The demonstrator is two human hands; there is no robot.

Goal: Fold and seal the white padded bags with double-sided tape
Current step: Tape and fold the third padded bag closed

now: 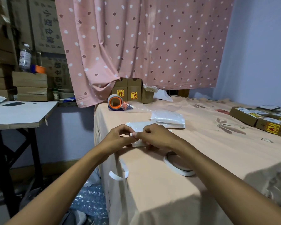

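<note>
Both hands are together over the near edge of the peach-clothed tabletop [201, 143]. The left hand [120, 135] and right hand [154, 135] pinch one small white tab [134, 133] between their fingertips, most likely the liner of a tape strip. Under them lies a white padded bag [139, 143], mostly hidden; whether its fold is made I cannot tell. To do this well: peel slowly along the strip, keep the bag flat, then press the flap down from one end to the other so no wrinkle is trapped.

Beyond the hands, more padded bags [168, 119] sit stacked. The double-sided tape roll [178, 163] lies near the right forearm, and a loose white strip [120, 172] curls over the table's corner. Behind, a pink dotted curtain [144, 46], brown cartons [128, 91], an orange packing-tape dispenser [115, 102]. Bubble wrap [89, 203] is on the floor.
</note>
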